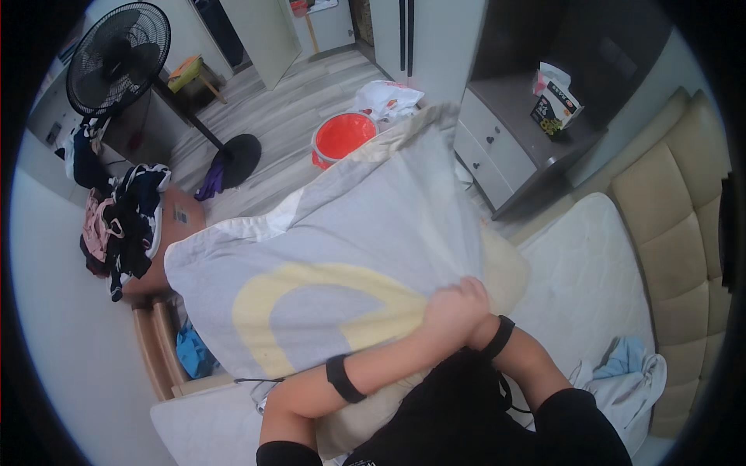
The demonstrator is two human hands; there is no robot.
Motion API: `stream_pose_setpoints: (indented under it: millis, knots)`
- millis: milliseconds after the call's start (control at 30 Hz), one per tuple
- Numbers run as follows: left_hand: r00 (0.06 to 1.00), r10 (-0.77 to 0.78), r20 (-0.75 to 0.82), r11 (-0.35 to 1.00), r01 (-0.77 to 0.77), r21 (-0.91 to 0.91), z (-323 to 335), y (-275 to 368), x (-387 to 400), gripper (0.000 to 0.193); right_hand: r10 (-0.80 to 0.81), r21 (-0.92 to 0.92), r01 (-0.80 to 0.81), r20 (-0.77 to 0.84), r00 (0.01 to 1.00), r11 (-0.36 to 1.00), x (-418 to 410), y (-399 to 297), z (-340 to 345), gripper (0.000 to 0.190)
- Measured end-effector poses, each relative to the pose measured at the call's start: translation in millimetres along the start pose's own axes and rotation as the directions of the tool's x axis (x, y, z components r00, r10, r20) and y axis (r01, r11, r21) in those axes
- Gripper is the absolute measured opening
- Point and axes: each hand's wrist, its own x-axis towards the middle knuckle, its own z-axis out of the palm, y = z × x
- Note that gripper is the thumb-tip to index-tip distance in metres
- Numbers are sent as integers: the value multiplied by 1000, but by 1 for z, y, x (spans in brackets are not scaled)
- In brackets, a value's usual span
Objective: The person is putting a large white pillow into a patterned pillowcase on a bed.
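Note:
A grey-blue fabric cover [349, 233] with a yellow pattern and a pale hem is spread out in the air before me, its far corner raised. My left hand [456, 309] is closed on the cover's near edge. Close against it is my right hand [481, 326], largely hidden behind the left hand and forearm, so its fingers cannot be made out. Both forearms bear black straps. Beige bedding [504, 268] shows behind and below the cover, on a bed with a white mattress [583, 279].
A padded headboard [670, 204] stands right. Beyond the bed are a red-lined bin [347, 135], a plastic bag [387, 100] and a drawer cabinet [489, 151] with a carton [556, 108]. At left are a standing fan [119, 61] and piled clothes [125, 221]. Crumpled cloth [626, 373] lies lower right.

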Motion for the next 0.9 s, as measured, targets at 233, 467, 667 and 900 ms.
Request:
stream_pose_setpoints:
  millis: [233, 467, 667, 900]
  knots:
    - [973, -148, 178, 966, 181, -184, 1, -68, -17, 8, -70, 147, 59, 68, 995, 987, -34, -10, -27, 46]
    - [943, -126, 307, 981, 165, -106, -9, -80, -12, 17, 657, 643, -344, -339, 673, 684, -136, 56, -66, 60]
    - [984, -35, 177, 999, 30, 31, 20, -79, 15, 19, 843, 944, -153, 329, 425, -291, -146, 89, -2, 64]
    - [962, -67, 264, 992, 36, 119, 91, -83, 69, 16, 492, 658, 124, 410, 768, -742, -150, 77, 18, 42]
